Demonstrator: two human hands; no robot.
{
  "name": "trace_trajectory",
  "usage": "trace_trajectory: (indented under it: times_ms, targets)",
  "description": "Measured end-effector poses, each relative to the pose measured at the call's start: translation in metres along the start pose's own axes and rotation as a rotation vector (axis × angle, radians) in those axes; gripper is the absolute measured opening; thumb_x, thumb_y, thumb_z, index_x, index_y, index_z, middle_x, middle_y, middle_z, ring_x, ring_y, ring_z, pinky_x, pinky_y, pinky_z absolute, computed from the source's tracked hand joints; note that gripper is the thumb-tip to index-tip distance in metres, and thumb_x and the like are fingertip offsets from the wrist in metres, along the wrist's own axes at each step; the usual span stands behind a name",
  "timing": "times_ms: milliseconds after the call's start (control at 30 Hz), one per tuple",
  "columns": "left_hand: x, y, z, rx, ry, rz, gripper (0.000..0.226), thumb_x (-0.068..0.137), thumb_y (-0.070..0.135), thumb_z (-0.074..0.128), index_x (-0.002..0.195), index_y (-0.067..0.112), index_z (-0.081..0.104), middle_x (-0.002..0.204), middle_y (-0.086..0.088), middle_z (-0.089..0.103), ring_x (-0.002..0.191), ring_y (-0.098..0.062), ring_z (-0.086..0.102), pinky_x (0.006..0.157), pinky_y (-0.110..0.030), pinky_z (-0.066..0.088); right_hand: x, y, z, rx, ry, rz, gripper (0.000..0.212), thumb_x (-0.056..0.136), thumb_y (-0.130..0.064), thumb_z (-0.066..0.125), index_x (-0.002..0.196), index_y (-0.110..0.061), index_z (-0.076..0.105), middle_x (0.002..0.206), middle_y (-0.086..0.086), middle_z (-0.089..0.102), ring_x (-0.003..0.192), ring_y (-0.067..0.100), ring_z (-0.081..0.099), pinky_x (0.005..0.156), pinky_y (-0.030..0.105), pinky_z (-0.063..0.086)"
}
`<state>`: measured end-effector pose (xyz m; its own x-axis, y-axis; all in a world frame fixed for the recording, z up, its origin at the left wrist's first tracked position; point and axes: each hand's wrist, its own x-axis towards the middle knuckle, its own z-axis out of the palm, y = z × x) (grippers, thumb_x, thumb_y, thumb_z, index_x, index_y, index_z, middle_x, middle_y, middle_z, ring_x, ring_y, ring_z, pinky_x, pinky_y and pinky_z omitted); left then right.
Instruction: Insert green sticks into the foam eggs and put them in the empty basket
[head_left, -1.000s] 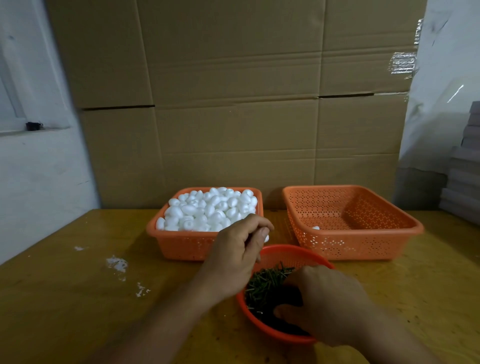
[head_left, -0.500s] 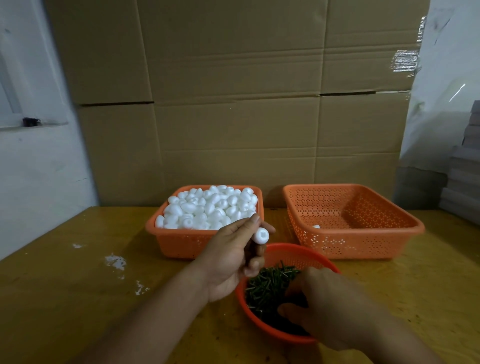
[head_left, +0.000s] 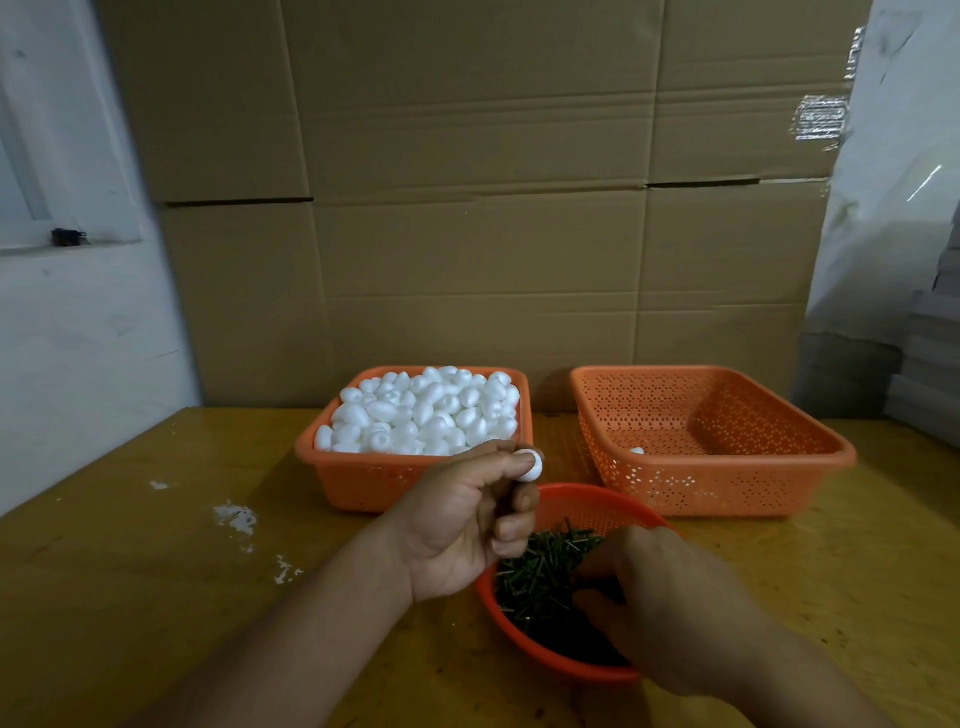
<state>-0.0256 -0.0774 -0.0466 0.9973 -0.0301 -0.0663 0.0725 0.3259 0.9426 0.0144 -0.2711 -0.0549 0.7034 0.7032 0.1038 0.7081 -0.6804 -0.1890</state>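
Observation:
My left hand (head_left: 457, 525) pinches one white foam egg (head_left: 532, 464) at its fingertips, held up above the near rim of the red round bowl (head_left: 563, 666). The bowl holds a heap of short green sticks (head_left: 540, 577). My right hand (head_left: 675, 613) reaches down into the bowl with curled fingers among the sticks; its fingertips are hidden, so a grip on a stick cannot be seen. Behind, the left orange basket (head_left: 363, 480) is piled with foam eggs (head_left: 426, 410). The right orange basket (head_left: 727, 486) holds one small white piece (head_left: 637, 451).
All three containers stand on a yellow wooden table (head_left: 130, 597) with white foam crumbs (head_left: 236, 517) on its left side. Large cardboard boxes (head_left: 467, 234) form a wall right behind the baskets. Grey stacked sheets (head_left: 935, 374) rise at the far right.
My left hand has turned palm up and lifted slightly, so the egg now shows at its fingertips. My right hand stays in the bowl, shifted a little.

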Motion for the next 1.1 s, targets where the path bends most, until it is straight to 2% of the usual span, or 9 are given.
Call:
trace_trajectory:
  times_ms: [233, 333, 433, 500, 567, 667, 767, 1033, 1100]
  targets:
    - [-0.001, -0.002, -0.001, 0.01, -0.038, 0.03, 0.032, 0.084, 0.034, 0.067, 0.1, 0.006, 0.065, 0.073, -0.002, 0.05, 0.054, -0.011, 0.043, 0.048, -0.022, 0.034, 0.002, 0.005, 0.0, 0.119, 0.132, -0.003, 0.019, 0.092, -0.043, 0.062, 0.095, -0.029, 0.074, 0.087, -0.004, 0.071, 0.078, 0.011, 0.065, 0.073, 0.035, 0.055]
    - [-0.001, -0.003, -0.001, 0.011, -0.03, 0.032, 0.038, 0.084, 0.035, 0.068, 0.105, 0.003, 0.066, 0.072, -0.003, 0.051, 0.053, -0.011, 0.043, 0.049, -0.022, 0.033, 0.002, 0.008, -0.001, 0.249, 0.235, 0.021, 0.011, 0.086, -0.042, 0.073, 0.085, -0.032, 0.077, 0.076, -0.01, 0.071, 0.069, 0.005, 0.064, 0.063, 0.023, 0.051]
    - [-0.001, -0.003, 0.0, 0.013, -0.025, 0.032, 0.034, 0.087, 0.034, 0.066, 0.104, 0.004, 0.067, 0.072, -0.003, 0.049, 0.052, -0.01, 0.042, 0.048, -0.022, 0.032, 0.003, 0.007, -0.001, 0.412, 0.306, 0.045, 0.015, 0.08, -0.04, 0.081, 0.072, -0.029, 0.075, 0.065, -0.011, 0.069, 0.06, 0.003, 0.063, 0.053, 0.022, 0.049]
    - [-0.001, -0.003, 0.001, 0.011, -0.021, 0.032, 0.032, 0.088, 0.034, 0.065, 0.103, 0.005, 0.066, 0.071, -0.002, 0.049, 0.051, -0.01, 0.042, 0.047, -0.022, 0.032, 0.003, 0.006, -0.003, 0.559, 0.37, 0.048, 0.018, 0.078, -0.034, 0.084, 0.067, -0.025, 0.073, 0.06, -0.013, 0.067, 0.049, 0.003, 0.059, 0.044, 0.019, 0.042]
    - [-0.001, -0.003, 0.001, 0.019, -0.026, 0.03, 0.027, 0.086, 0.035, 0.067, 0.096, 0.01, 0.061, 0.071, -0.003, 0.047, 0.05, -0.011, 0.04, 0.047, -0.022, 0.031, 0.002, 0.003, -0.007, 0.792, 0.408, 0.057, 0.016, 0.078, -0.025, 0.084, 0.067, -0.018, 0.074, 0.053, -0.003, 0.066, 0.039, 0.003, 0.052, 0.04, 0.015, 0.037]
    - [-0.002, -0.002, 0.001, 0.035, -0.04, 0.037, 0.024, 0.088, 0.037, 0.066, 0.085, 0.014, 0.056, 0.07, -0.002, 0.045, 0.049, -0.011, 0.038, 0.047, -0.022, 0.03, 0.0, -0.002, -0.015, 1.204, 0.437, 0.043, 0.011, 0.073, -0.017, 0.077, 0.077, -0.007, 0.076, 0.061, 0.014, 0.069, 0.046, 0.017, 0.06, 0.047, 0.022, 0.052]
    - [-0.004, -0.002, 0.001, 0.039, -0.053, 0.042, 0.027, 0.092, 0.039, 0.066, 0.08, 0.016, 0.058, 0.068, -0.001, 0.044, 0.047, -0.01, 0.035, 0.045, -0.021, 0.031, 0.0, -0.004, -0.017, 1.44, 0.444, 0.076, 0.01, 0.079, -0.005, 0.071, 0.087, 0.0, 0.075, 0.073, 0.018, 0.074, 0.052, 0.017, 0.063, 0.051, 0.023, 0.056]
    - [-0.005, -0.002, 0.004, 0.065, -0.069, 0.047, 0.03, 0.094, 0.041, 0.065, 0.077, 0.017, 0.061, 0.065, 0.0, 0.039, 0.044, -0.008, 0.033, 0.044, -0.02, 0.028, 0.0, -0.005, -0.017, 1.502, 0.386, 0.079, 0.028, 0.071, -0.014, 0.069, 0.092, 0.003, 0.073, 0.077, 0.019, 0.074, 0.054, 0.016, 0.062, 0.05, 0.022, 0.055]
    - [-0.005, -0.002, 0.005, 0.068, -0.068, 0.048, 0.03, 0.094, 0.041, 0.064, 0.077, 0.016, 0.061, 0.064, 0.0, 0.039, 0.043, -0.008, 0.033, 0.043, -0.02, 0.027, -0.001, -0.005, -0.017, 1.492, 0.385, 0.074, 0.024, 0.073, -0.012, 0.07, 0.091, 0.003, 0.074, 0.076, 0.019, 0.074, 0.054, 0.016, 0.062, 0.051, 0.022, 0.054]
